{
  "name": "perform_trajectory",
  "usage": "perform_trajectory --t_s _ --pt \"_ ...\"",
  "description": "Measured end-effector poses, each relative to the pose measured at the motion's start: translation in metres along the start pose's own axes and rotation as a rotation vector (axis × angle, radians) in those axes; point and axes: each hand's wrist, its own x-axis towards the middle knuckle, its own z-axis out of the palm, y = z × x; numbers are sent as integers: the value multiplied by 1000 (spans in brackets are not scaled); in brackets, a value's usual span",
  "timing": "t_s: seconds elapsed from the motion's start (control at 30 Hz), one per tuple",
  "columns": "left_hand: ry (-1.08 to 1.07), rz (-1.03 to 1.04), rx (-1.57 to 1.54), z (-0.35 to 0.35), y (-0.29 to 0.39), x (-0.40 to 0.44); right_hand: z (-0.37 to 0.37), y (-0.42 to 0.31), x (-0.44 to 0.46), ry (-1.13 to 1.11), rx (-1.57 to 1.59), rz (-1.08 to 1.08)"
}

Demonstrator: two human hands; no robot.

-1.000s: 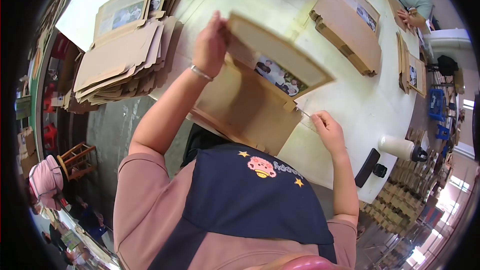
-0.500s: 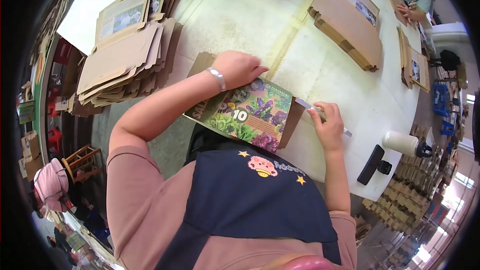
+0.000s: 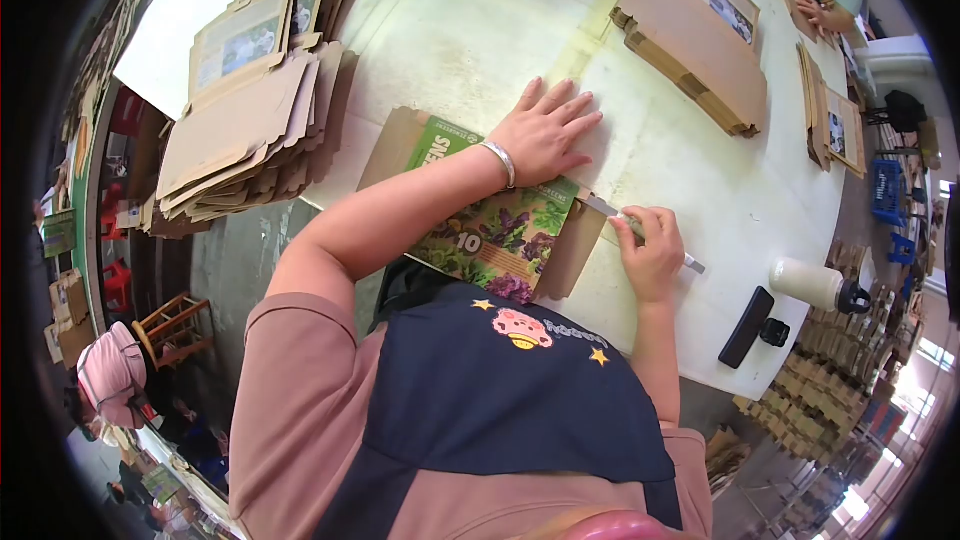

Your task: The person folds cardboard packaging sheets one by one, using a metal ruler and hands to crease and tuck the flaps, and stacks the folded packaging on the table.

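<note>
A printed cardboard sheet point(image 3: 500, 225) with plants and a "10" on it lies at the near edge of the table, brown flaps showing at its left and right ends. Across its far edge my left hand point(image 3: 545, 138) lies flat, fingers spread, holding nothing; a silver bracelet is on the wrist. My right hand point(image 3: 652, 245) is closed around a thin metallic tool point(image 3: 601, 205), whose tip is at the brown flap on the sheet's right end. Part of the sheet is hidden under my left forearm.
Stacked flat cardboard point(image 3: 230, 130) stands at the left, another stack point(image 3: 690, 50) at the upper right. A white bottle point(image 3: 805, 282) and a black phone-like device point(image 3: 746, 328) are near the right edge. A co-worker's hand point(image 3: 815, 10) shows at upper right.
The raised cardboard has come down flat, showing its plant print. My left hand has let go of it and opened out across its far edge. My right hand's tool stays beside its right end.
</note>
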Motion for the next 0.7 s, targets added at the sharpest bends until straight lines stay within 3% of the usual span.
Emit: perform_trajectory --t_s 0.13,0.2,0.3,0.37,0.47,0.5,0.53,0.57,0.6,0.67,0.7 --pt "85 30 -32 -3 -1 -1 -6 -2 2 -5 12 -61" --pt "212 155 -66 -10 0 -5 -7 1 -2 -14 16 -61" --pt "223 244 -121 -63 23 -25 -18 -3 -7 -58 35 -39" --pt "193 362 -186 -121 38 -44 -22 -1 -13 -81 92 154" --pt "299 574 -196 -147 49 -70 -28 15 -16 -77 161 265" --pt "205 622 -161 -157 49 -75 -28 18 -15 -104 212 317" --pt "148 636 -70 -161 47 -77 -26 16 -13 -113 235 282" --pt "87 651 16 -163 46 -78 -28 11 -11 -123 338 395" --pt "90 630 37 -157 42 -81 -30 7 -8 -134 435 514" --pt "122 521 176 -140 32 -86 -33 0 -5 -186 481 506" --pt "-21 428 24 -150 31 -87 -34 -4 -3 -228 516 521"
